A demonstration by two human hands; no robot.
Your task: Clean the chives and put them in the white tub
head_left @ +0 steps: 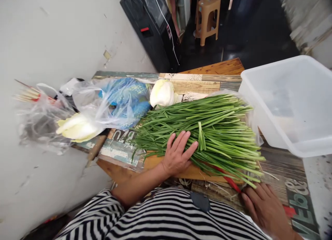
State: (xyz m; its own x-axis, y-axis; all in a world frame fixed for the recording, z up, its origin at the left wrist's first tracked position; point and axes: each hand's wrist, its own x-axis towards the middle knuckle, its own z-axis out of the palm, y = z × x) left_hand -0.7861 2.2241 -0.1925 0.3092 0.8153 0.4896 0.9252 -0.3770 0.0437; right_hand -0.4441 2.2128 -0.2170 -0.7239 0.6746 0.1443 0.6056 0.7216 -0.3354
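Observation:
A big pile of garlic chives lies across the table, with leaf tips to the left and pale stems to the right. A few stalks are looped around a bunch near the middle. Flat on the near side of the pile rests my left hand, fingers spread. Beneath the chives shows an orange-brown board. At the near right corner my right hand is closed around a red strip, which runs out from under the chives and reappears beyond the hand.
A translucent white plastic tub stands at right. Left of the chives are a cabbage, another pale cabbage, a blue patterned bundle in clear plastic and a bag of skewers. Behind the table stands a tan stool.

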